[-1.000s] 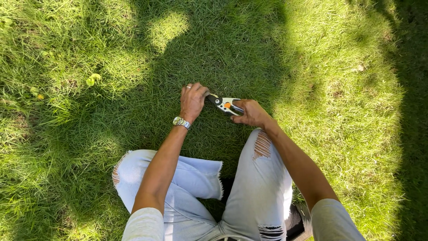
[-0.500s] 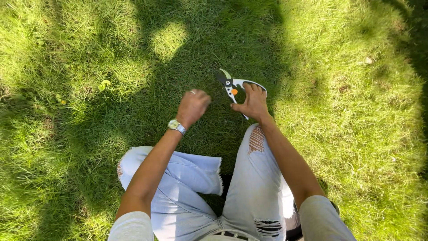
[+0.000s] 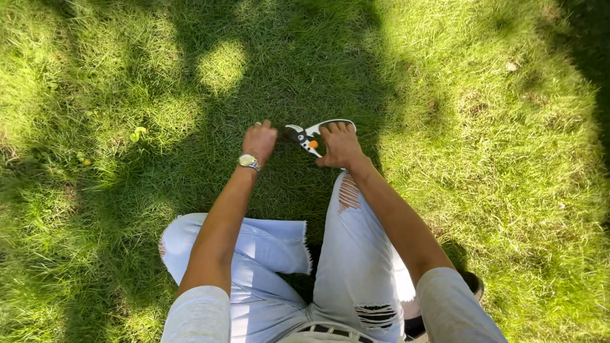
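Note:
I sit on the grass point(image 3: 445, 127) in pale ripped jeans point(image 3: 349, 267). My right hand point(image 3: 340, 145) grips a pair of garden pruning shears point(image 3: 310, 136) with black and white handles and an orange spot at the pivot; the blades point left, low over the lawn. My left hand point(image 3: 259, 140), a metal watch point(image 3: 248, 162) on its wrist, hovers just left of the blades with fingers curled down toward the grass; whether it pinches anything is hidden.
Lawn surrounds me, shaded ahead and sunlit to the right and far left. A small yellow-green weed point(image 3: 136, 133) grows at the left. A dark shoe point(image 3: 473, 282) shows beside my right leg.
The shears have come down from a raised, open position to lie low near the grass. My left hand has moved slightly right, closer to the blades.

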